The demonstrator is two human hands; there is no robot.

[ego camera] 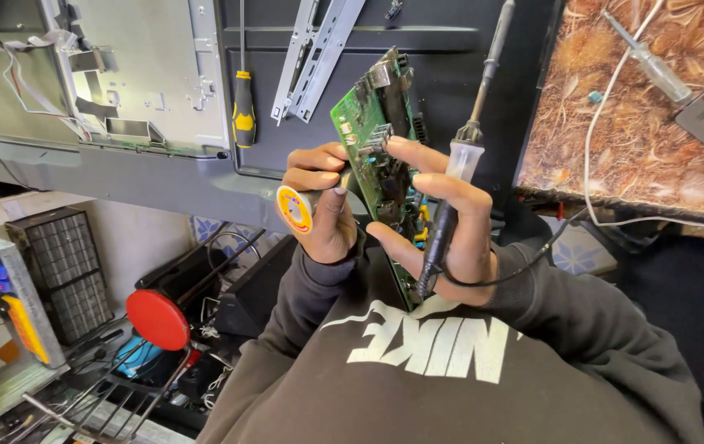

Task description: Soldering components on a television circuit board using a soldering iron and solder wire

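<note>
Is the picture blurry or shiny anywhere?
Head view: the green circuit board and both hands are sharp; daylight is soft and even, with faint shine on the grey metal panel; straight edges bow slightly toward the frame's corners; the lower-left clutter sits in dimmer light.

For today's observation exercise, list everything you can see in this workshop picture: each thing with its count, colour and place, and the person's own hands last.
circuit board: 1, green, held upright at centre between both hands
soldering iron: 1, black handle with clear collar, in the right hand, tip pointing up
solder spool: 1, white and yellow, in the left hand
screwdriver: 1, yellow and black, lying on the dark panel above
metal brackets: 2, silver, top centre
clear-handled screwdriver: 1, on the brown patterned surface, top right
white cable: 1, top right
red disc: 1, lower left
left hand: holds the spool and the board's edge
right hand: holds the iron, fingertips on the board
</note>
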